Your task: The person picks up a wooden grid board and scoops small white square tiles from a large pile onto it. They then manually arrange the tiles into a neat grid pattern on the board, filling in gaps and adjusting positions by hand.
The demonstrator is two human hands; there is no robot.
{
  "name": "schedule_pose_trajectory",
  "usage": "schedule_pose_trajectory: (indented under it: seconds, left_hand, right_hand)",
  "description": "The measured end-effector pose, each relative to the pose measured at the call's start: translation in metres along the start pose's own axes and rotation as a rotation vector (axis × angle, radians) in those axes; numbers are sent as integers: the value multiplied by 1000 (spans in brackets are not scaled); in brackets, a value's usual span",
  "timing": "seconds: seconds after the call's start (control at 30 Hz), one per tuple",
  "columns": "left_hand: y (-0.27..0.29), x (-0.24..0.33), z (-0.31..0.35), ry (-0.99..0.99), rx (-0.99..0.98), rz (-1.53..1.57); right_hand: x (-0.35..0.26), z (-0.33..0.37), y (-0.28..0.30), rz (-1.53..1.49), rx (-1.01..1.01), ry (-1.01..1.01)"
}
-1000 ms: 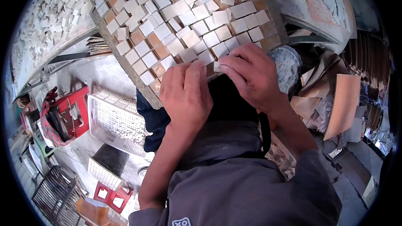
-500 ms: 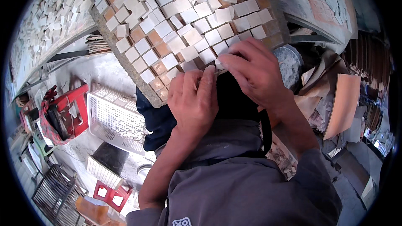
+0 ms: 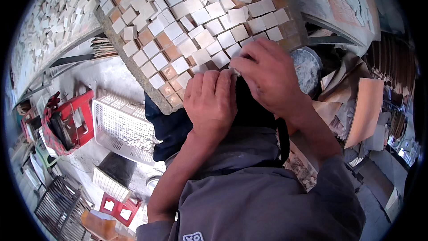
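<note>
A grid board with a rough grey rim lies in front of me, its brown square cells partly filled with small white tiles. Several tiles lie loose or tilted across the cells. At the near edge, my left hand is closed, fingers pressed together and bent over the rim; what it grips is hidden. Just to its right, my right hand is pinched, with the edge of a small white tile showing at its fingertips. The two hands' fingertips nearly meet.
Heaped white tiles cover a table at the far left. A white plastic basket stands on the floor at left, near a red stool. A dusty bucket and leaning orange-brown sheet are at right.
My left hand has shifted slightly right, its fingers closer together over the board's edge. My right hand's fingertips have moved slightly left, closer to the left hand.
</note>
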State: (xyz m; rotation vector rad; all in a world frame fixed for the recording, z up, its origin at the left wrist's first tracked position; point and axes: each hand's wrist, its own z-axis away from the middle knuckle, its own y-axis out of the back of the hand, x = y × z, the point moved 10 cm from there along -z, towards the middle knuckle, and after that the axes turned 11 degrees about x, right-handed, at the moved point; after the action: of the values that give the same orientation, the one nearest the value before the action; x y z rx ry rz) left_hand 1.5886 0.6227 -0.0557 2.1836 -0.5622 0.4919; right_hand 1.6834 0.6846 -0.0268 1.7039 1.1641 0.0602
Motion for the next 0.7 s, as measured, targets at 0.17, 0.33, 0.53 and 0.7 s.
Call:
schedule_pose_trajectory:
  seconds: [0.17,0.33,0.53,0.7]
  left_hand:
    - [3,2,-2,-7,1,-23]
    - [0,2,0,-36,-7,-13]
    - [14,-7,-8,9,49,-13]
    - [13,-5,-21,-39,13,-119]
  right_hand:
    - [1,3,0,-33,35,-5]
    - [9,17,1,15,148,-48]
    - [16,11,22,-38,198,-56]
    - [13,-6,19,54,89,-56]
